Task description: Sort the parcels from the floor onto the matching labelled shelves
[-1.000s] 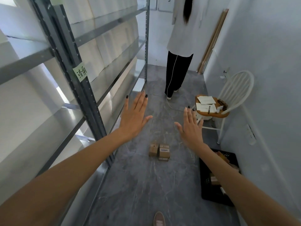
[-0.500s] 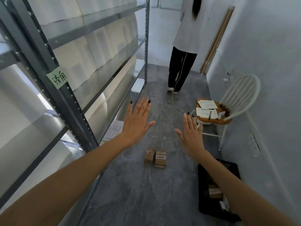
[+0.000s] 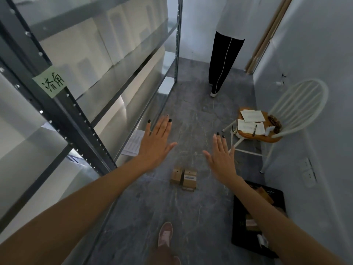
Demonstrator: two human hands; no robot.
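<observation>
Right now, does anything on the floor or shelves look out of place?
One thing: a printed sheet lies loose on the floor, partly under the bottom shelf. The parcels sit together on the floor, intact. Both hands, left and right, are open and empty.

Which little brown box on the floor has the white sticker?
The right-hand cardboard parcel, nearer the right hand. It shows a white label with a blue strip; the left parcel beside it shows only a small dark dot.
</observation>
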